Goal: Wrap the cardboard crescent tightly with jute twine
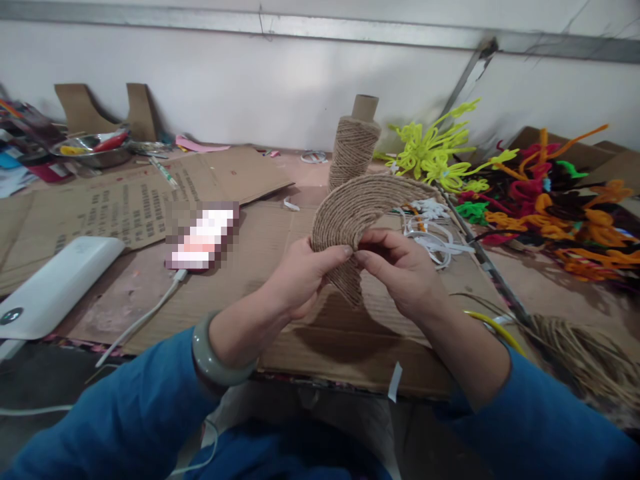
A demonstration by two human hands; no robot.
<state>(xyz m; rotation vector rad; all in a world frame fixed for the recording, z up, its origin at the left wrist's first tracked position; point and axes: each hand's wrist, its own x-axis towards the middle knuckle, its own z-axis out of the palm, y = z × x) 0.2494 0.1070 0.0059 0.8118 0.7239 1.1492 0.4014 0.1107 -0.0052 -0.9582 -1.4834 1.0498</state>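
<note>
A curved, crescent-like piece covered in rows of jute twine (pixel 340 210) is held up above the table in front of me. My left hand (pixel 307 277) grips its lower left part, thumb lying across the twine rows. Pinched at the inner edge, close to the left thumb, are the thumb and fingers of my right hand (pixel 400 267); whether a twine end is between them is hidden. Just behind the piece stands a spool of the same jute twine (pixel 354 150) on a cardboard tube.
Left are a phone (pixel 205 233) with a cable, a white power bank (pixel 60 287), printed cardboard (pixel 125 207) and a metal bowl (pixel 93 159). Yellow pipe-cleaner flowers (pixel 425 143), an orange and red pile (pixel 560 207) and loose twine (pixel 590 353) lie right. White tape strips (pixel 435 243) lie nearby.
</note>
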